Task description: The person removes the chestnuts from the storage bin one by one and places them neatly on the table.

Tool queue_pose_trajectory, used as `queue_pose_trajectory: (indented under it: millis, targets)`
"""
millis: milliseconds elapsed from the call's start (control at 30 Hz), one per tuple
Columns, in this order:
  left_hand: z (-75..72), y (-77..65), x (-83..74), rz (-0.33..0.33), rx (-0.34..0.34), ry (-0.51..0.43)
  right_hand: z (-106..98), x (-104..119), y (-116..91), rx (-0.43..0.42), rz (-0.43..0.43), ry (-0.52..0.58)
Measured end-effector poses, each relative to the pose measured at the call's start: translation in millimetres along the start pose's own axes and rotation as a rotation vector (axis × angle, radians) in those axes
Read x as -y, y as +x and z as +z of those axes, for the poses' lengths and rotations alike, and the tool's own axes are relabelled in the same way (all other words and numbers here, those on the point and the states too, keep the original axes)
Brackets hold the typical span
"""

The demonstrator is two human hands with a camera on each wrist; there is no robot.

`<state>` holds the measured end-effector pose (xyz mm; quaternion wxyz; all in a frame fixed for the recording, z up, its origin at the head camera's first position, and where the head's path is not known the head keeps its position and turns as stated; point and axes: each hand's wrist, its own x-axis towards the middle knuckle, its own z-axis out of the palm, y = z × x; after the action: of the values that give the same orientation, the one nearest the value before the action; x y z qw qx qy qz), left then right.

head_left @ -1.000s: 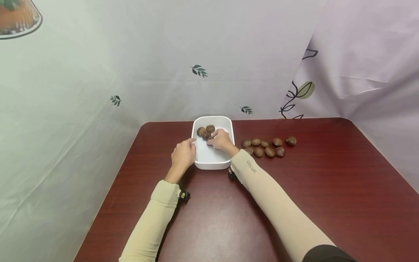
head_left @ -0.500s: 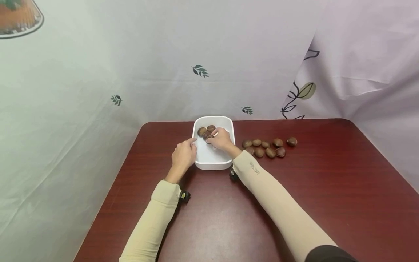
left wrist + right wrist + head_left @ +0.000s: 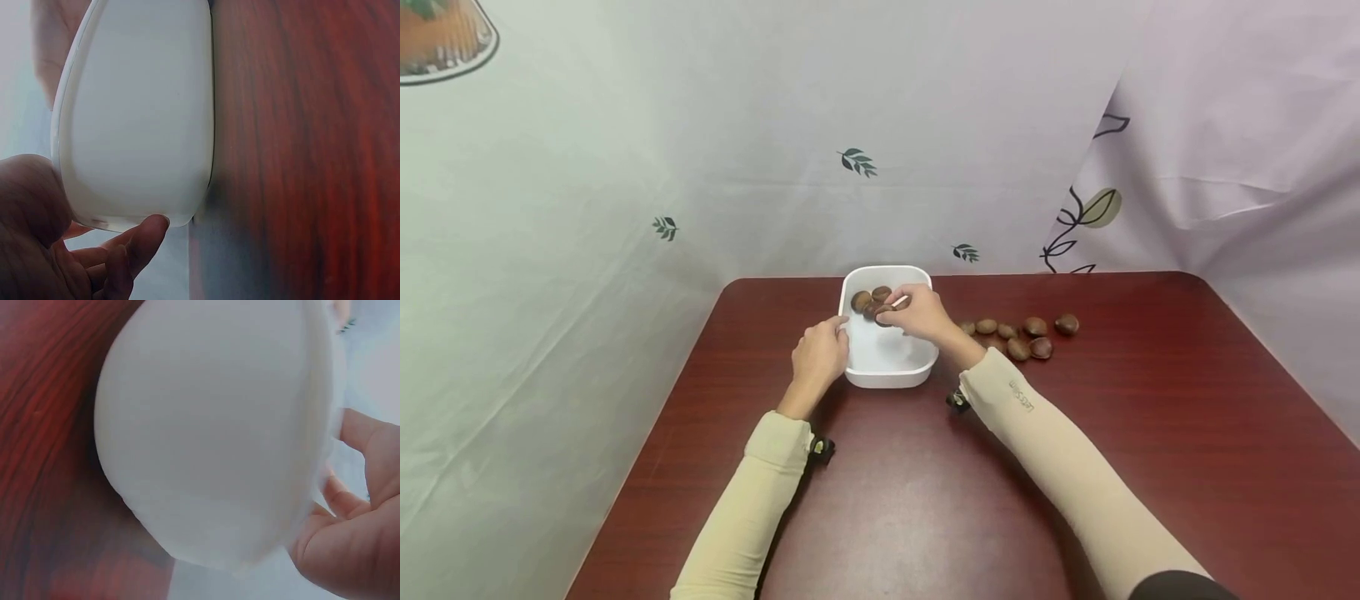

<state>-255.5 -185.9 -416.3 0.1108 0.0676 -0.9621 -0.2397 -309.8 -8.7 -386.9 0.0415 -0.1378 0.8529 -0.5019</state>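
Observation:
A white tray stands near the far side of the table; several chestnuts lie at its far left. My left hand holds its left edge, one fingertip pressing the outer wall in the left wrist view. Over the tray's right part, my right hand has thumb and fingers bent. A brown chestnut shows between them, partly covered. Another chestnut lies right by the thumb tip. In the right wrist view the tray wall hides what the fingers hold.
Two rough rows of chestnuts lie on the dark red table right of the tray; the right forearm partly covers them. One chestnut sits apart at their right end. A pale patterned cloth hangs behind the table.
My right hand has drawn back to the right and lifted slightly, leaving a chestnut beside the others in the tray. The left hand stays on the tray's edge.

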Motion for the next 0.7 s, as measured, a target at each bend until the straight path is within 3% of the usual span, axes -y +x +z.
queue_pose_trajectory:
  millis: [333, 700]
  targets:
    - [-0.2, -0.3, 1.0, 0.008, 0.0, 0.002, -28.8, 1.3, -25.3, 0.07, 0.02, 0.103]
    - [-0.3, 0.1, 1.9, 0.016, -0.007, -0.005, -58.7, -13.1, -46.5, 0.061, 0.102, 0.149]
